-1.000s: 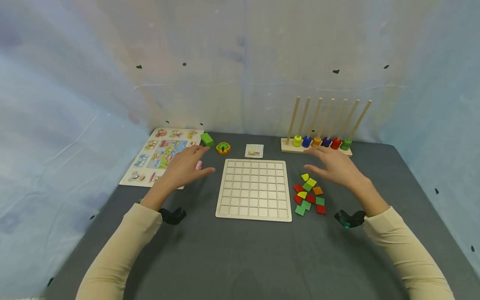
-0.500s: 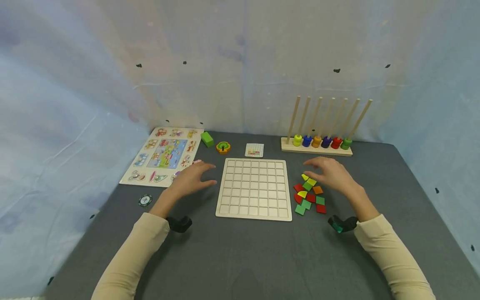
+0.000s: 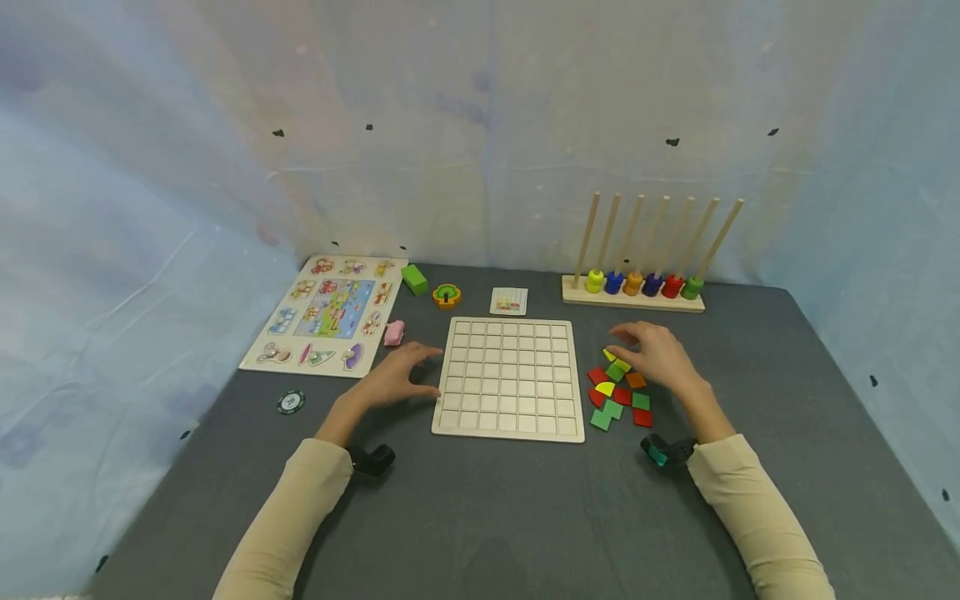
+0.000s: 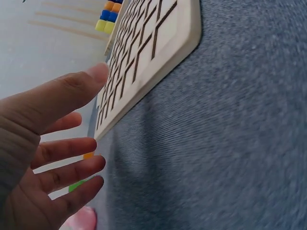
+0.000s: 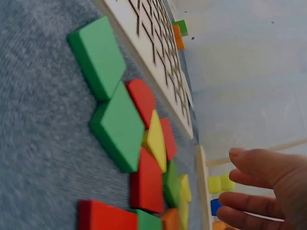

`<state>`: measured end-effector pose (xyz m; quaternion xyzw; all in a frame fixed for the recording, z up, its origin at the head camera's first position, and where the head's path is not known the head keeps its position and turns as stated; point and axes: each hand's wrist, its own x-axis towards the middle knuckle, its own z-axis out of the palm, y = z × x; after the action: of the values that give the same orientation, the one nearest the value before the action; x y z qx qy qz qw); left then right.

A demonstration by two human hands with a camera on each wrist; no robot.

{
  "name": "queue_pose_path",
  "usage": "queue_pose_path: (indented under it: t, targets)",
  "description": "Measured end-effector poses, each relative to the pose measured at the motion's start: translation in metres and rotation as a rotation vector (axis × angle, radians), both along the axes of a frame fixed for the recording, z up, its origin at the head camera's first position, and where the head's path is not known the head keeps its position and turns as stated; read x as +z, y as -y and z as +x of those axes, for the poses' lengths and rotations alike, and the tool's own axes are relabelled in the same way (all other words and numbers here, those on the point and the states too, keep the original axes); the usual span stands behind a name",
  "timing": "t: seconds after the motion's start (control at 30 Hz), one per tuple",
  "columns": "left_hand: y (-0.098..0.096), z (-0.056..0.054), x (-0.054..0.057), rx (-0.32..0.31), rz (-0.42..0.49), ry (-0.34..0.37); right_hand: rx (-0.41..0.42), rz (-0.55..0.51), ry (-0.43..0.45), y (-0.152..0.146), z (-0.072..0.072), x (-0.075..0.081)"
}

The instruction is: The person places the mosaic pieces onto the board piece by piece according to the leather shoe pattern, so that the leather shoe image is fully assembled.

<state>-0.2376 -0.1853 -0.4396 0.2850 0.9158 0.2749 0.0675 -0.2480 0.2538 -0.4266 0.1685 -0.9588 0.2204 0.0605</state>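
A pale wooden grid board lies flat in the middle of the dark table. At its left edge hovers my left hand, fingers spread and thumb tip close to the rim; the left wrist view shows nothing in that hand. Right of the board is a loose cluster of red, green, yellow and orange tiles, among them a green tile and a red tile. My right hand is over the far right side of this cluster, fingers loosely bent, holding nothing. It partly covers the yellow tiles.
Behind the board lies a small pattern card. A peg rack with coloured rings stands at back right. Left are a picture puzzle, a pink piece, a poker chip, a green block and a tree-shaped piece.
Both hands have come back toward the body and inward. The left has moved off the puzzle to the board's left edge; the right has lowered from near the peg rack to the tiles.
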Motion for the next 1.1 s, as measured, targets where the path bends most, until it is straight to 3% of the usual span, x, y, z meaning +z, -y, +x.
queue_pose_path:
  t: [0.27, 0.47, 0.77, 1.1]
  targets:
    - [-0.004, 0.001, -0.008, -0.010, 0.010, 0.019, -0.149, 0.017, 0.069, 0.000, -0.006, -0.012]
    - [-0.004, 0.001, -0.011, -0.014, -0.006, 0.031, -0.210, 0.028, 0.121, 0.000, -0.007, -0.020]
    - [-0.004, 0.001, -0.014, -0.012, -0.058, -0.014, -0.239, 0.051, 0.120, 0.004, -0.010, -0.029]
    - [-0.004, 0.001, -0.015, -0.002, -0.079, -0.006, -0.218, 0.030, 0.098, 0.005, -0.014, -0.031]
